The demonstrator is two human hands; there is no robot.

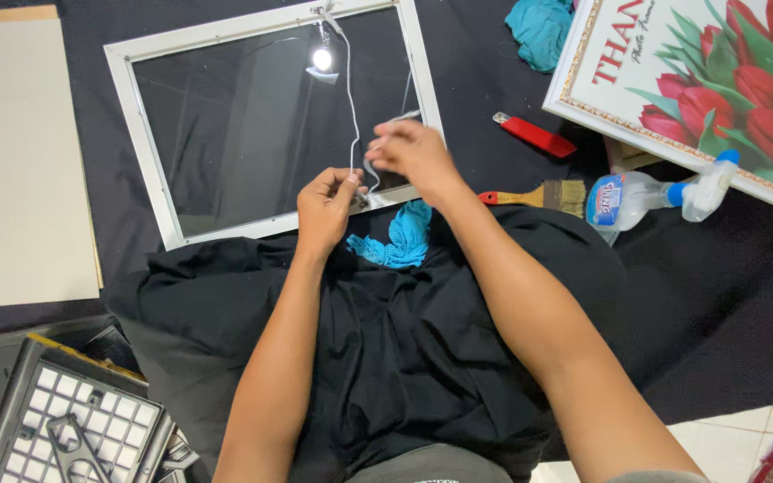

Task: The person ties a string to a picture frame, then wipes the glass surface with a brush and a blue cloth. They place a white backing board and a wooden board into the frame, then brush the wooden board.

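A white picture frame with a glass pane lies flat on a black cloth in front of me. A thin white string runs from the frame's top edge down to its bottom edge. My left hand pinches the lower end of the string at the frame's bottom rail. My right hand holds another part of the string just above and to the right, fingers closed on it. A crumpled teal cloth lies on my lap right below both hands.
To the right lie a red-handled tool, a paintbrush, a spray bottle, a framed tulip picture and a second teal cloth. A beige board lies at left. A black grid object sits bottom left.
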